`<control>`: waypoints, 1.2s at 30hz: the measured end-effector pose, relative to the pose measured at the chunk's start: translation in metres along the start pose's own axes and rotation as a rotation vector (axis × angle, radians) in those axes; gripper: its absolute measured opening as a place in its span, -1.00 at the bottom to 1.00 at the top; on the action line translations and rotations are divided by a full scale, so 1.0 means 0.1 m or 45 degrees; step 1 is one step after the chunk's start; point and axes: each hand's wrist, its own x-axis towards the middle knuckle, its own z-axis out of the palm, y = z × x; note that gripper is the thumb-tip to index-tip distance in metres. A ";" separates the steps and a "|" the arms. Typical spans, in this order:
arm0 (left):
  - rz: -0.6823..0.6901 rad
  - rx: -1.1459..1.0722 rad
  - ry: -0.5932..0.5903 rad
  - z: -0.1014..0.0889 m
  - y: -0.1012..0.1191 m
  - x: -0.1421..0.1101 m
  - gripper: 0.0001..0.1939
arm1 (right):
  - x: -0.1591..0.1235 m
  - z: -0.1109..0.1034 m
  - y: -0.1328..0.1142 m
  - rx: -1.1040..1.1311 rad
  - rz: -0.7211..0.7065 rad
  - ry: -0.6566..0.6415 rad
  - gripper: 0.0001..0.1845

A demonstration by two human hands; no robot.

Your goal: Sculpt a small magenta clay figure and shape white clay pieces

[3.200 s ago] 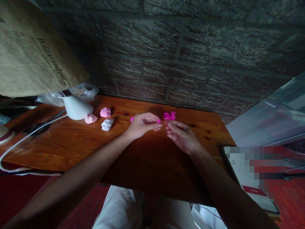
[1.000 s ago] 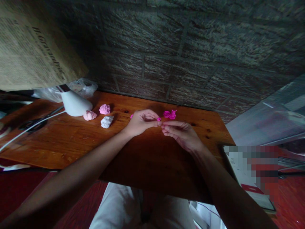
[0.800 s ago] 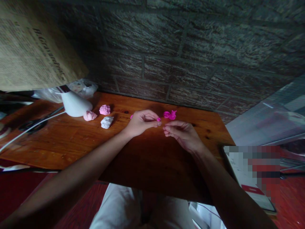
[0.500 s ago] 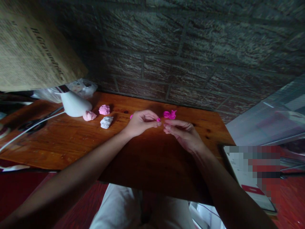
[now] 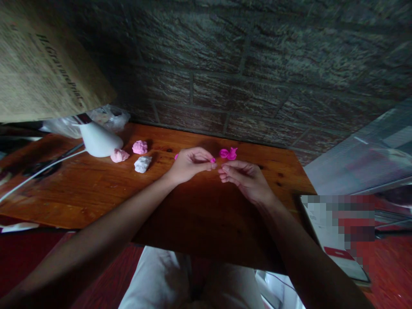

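My left hand pinches a small magenta piece of modelling clay between thumb and fingertips, above the wooden table. Close to its right, my right hand has thumb and forefinger pressed together; whatever is between them, if anything, is too small to tell. Just beyond the fingertips lies a magenta clay shape, with a round coil at its left and small prongs at its right. Another magenta clay lump is mostly hidden behind my left hand. Farther left sit a pink lump, a paler pink lump and a white lump.
A lamp with a white base and newsprint shade stands at the left of the table. Its cable, dark scissors and a plastic bag are near it. A flat, partly pixelated object lies at right. A brick-patterned wall rises behind.
My right fingertips touched the left ones about a second ago, then drew slightly apart. My left hand keeps its pinch on the magenta piece. The view has shifted a little.
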 end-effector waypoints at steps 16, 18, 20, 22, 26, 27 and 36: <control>-0.020 -0.032 -0.016 0.00 0.00 0.00 -0.65 | 0.03 -0.04 0.01 0.096 0.031 0.066 -0.68; -0.025 -0.035 -0.004 0.00 -0.01 0.00 -0.66 | 0.03 -0.05 0.01 0.093 0.032 0.091 -0.67; -0.032 -0.034 0.001 0.00 -0.01 0.00 -0.65 | 0.03 -0.05 0.01 0.081 0.015 0.103 -0.68; -0.029 -0.038 -0.004 0.00 -0.01 0.00 -0.64 | 0.02 -0.05 0.00 0.075 -0.010 0.100 -0.70; -0.021 -0.050 0.000 0.00 -0.01 0.00 -0.64 | 0.01 -0.02 0.00 0.092 -0.025 0.093 -0.69; -0.026 -0.053 0.002 0.00 -0.01 0.00 -0.64 | 0.01 -0.02 0.00 0.096 -0.022 0.092 -0.68; -0.022 -0.050 -0.003 0.00 0.01 0.00 -0.65 | 0.03 -0.04 0.01 0.072 0.047 0.101 -0.68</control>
